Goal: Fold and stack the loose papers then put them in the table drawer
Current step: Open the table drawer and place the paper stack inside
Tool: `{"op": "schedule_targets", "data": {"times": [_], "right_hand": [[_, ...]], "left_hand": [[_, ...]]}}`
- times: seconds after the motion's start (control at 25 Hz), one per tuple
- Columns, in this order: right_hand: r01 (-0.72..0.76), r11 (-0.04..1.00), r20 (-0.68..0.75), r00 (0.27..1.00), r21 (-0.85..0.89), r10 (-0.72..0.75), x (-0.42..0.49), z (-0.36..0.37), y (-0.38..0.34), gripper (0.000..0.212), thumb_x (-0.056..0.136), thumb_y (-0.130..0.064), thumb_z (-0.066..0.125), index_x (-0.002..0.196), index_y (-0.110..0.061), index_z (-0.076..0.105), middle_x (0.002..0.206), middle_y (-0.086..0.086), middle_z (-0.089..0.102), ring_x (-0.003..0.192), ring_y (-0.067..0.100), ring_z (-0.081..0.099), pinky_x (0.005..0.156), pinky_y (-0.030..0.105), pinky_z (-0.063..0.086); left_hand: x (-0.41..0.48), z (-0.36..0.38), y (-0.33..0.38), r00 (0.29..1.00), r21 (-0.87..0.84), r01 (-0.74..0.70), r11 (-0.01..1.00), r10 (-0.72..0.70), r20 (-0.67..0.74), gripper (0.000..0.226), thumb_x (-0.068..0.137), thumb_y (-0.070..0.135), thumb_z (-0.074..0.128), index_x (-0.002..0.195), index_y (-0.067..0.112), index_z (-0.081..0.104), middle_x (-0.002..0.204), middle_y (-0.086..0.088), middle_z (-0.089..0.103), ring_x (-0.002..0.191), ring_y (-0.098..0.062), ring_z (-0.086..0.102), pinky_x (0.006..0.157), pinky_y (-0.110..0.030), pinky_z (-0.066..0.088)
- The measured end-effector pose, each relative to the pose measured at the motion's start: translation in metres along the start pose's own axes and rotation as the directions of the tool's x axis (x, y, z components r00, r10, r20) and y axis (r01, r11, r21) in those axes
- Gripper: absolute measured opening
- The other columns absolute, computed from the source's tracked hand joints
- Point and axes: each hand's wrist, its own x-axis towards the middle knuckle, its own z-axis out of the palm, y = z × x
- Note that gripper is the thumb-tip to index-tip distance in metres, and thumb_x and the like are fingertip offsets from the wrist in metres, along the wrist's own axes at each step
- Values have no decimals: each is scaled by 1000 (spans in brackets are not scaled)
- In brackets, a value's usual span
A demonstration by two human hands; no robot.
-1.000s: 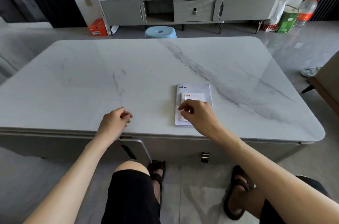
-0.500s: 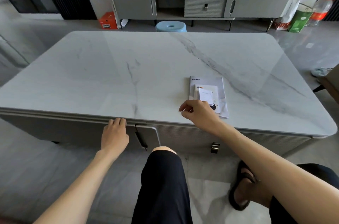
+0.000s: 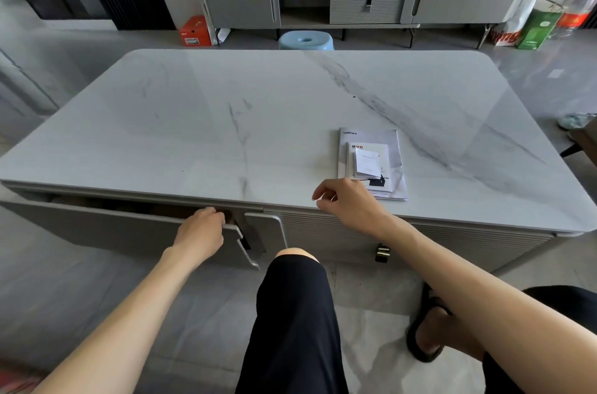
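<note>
My left hand (image 3: 200,230) has its fingers curled over the top edge of the table drawer (image 3: 113,227). The drawer stands partly out under the near edge of the marble table (image 3: 226,109), with a dark gap behind its front. My right hand (image 3: 350,204) hangs at that near edge, fingers loosely curled, holding nothing. The stack of papers (image 3: 371,164) lies near the same edge, right of the middle, smallest piece on top. Its long axis runs from the near edge toward the far one. It sits just beyond my right hand and well apart from the left. I judge the right hand should take the stack and carry it leftward and down to the opening, once the gap is wide enough.
</note>
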Motion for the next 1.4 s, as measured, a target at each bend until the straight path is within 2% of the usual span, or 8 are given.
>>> {"op": "schedule_targets", "data": {"times": [0.28,0.52,0.68,0.84,1.0,1.12,1.28,1.4], "right_hand": [[10,1000,23,1000,-11,-10,-4,4,-2,19,88,-19,57,100,-17,72,80,-8,63,75,14,57,65,21,42],[22,1000,56,998,-20,-20,-7,5,-6,19,88,-21,58,101,-18,71,87,-3,68,81,18,64,72,27,49],[22,1000,70,997,-17,-21,-7,2,-2,19,89,-21,57,101,-18,71,85,-5,67,79,16,63,68,23,47],[9,1000,37,999,4,-9,-6,-4,9,18,88,-18,58,99,-18,72,85,-4,68,79,14,62,66,22,46],[-136,990,-237,961,46,143,7,-28,37,16,88,-18,58,90,-21,73,85,-3,72,82,17,65,73,32,52],[-220,973,-330,915,76,233,26,-47,63,15,85,-19,57,81,-21,72,80,-3,72,67,16,68,64,27,51],[-233,972,-322,922,-14,216,60,-53,95,8,84,-24,67,89,-20,72,90,1,68,75,19,60,56,20,38],[-271,960,-267,932,-66,245,79,-46,117,13,82,-28,71,93,-21,73,90,-1,67,83,20,59,66,28,36]], "left_hand": [[-23,-1,-12,985,146,31,989,-55,162,36,82,5,39,90,19,71,99,-5,70,89,-28,64,79,-37,53],[-35,-6,-10,944,225,20,974,-93,317,39,83,7,42,103,16,73,109,-8,71,95,-28,66,84,-35,53],[-40,-17,-6,872,162,23,987,-99,480,37,87,8,42,102,11,75,91,-8,76,86,-24,73,85,-34,58],[-39,-28,0,786,65,73,995,-97,611,34,93,9,40,111,7,68,100,-14,76,85,-22,73,75,-30,56],[-12,-46,30,961,-259,-3,966,74,266,25,95,16,46,103,13,69,89,-2,75,71,-14,69,71,-27,55],[17,-68,93,995,-678,-13,735,74,62,20,92,17,54,107,15,67,94,-5,73,85,-22,71,79,-33,56],[63,-79,178,991,-837,41,545,87,106,49,74,33,62,118,11,59,107,-10,65,100,-27,63,90,-36,52],[93,-79,223,985,-843,116,525,49,166,20,81,25,66,82,12,51,72,-4,46,68,-22,45,64,-27,36]]}}
